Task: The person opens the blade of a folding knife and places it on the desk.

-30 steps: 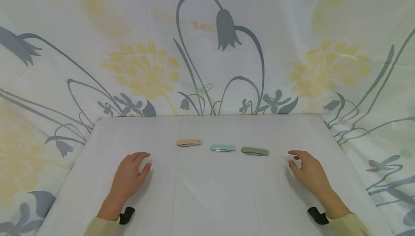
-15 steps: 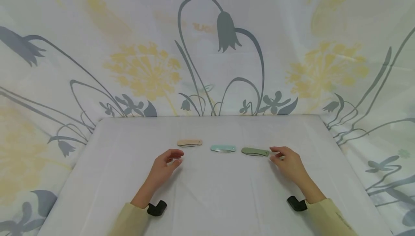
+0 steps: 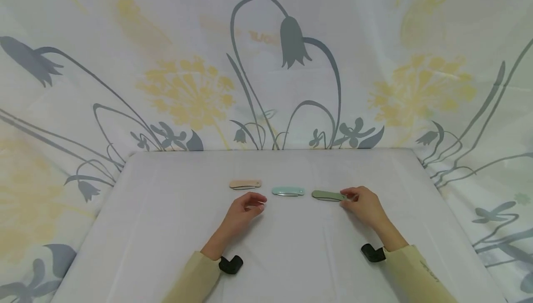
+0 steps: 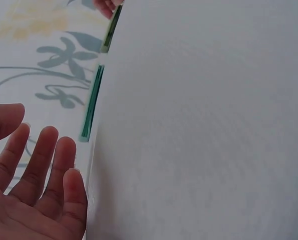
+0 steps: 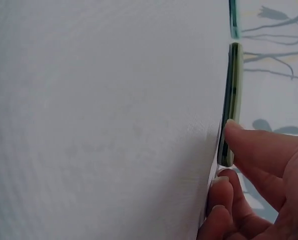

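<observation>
Three folded pocket knives lie in a loose row on the white table: beige (image 3: 245, 184) at left, turquoise (image 3: 288, 191) in the middle, green (image 3: 326, 195) at right. Thumb and fingertips of my right hand (image 3: 364, 205) pinch the right end of the green knife; in the right wrist view the thumb (image 5: 259, 145) lies against its near side. My left hand (image 3: 244, 211), holding nothing, hovers in front of the gap between the beige and turquoise knives. Its fingers are spread and slightly bent in the left wrist view, short of the turquoise knife (image 4: 92, 105).
A white cloth covers the table (image 3: 283, 256), whose far edge meets a hanging curtain (image 3: 266, 85) printed with grey and yellow flowers. Small black devices (image 3: 231, 264) sit at both wrists, by the pale sleeves.
Both hands have come inward from the sides. The right hand has reached the green knife and taken its right end; the left has moved right, past the beige knife. The knives lie as before.
</observation>
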Available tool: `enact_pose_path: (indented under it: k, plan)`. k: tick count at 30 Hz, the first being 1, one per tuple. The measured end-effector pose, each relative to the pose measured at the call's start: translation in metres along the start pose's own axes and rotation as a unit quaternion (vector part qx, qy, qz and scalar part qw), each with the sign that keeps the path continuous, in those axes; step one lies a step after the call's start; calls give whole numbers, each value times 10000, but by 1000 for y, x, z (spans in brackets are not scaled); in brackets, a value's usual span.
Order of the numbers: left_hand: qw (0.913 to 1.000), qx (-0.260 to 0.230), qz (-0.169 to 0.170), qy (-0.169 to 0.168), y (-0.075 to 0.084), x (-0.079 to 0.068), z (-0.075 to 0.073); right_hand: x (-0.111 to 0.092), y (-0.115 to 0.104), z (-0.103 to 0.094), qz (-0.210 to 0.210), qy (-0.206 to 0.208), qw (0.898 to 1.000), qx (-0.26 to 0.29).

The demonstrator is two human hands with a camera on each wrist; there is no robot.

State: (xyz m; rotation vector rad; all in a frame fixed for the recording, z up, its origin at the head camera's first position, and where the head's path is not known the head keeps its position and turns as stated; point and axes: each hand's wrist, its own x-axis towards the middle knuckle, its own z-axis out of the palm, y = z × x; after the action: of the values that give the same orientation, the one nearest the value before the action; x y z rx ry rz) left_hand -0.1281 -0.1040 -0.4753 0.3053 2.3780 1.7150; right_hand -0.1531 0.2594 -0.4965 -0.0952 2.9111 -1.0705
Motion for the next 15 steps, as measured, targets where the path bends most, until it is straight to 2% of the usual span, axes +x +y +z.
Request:
enact_pose_path:
  k: [3, 10, 15]
  plan:
    - [9999, -65, 55, -142, 0, 4, 7, 0, -1, 1, 46, -8, 10000, -45]
    - [9996, -44, 127, -238, -23, 19, 20, -2, -3, 1, 66, -185, 9998, -24]
    - [9992, -136, 210, -302, -26, 24, 26, -5, -6, 3, 89, -374, 9993, -1]
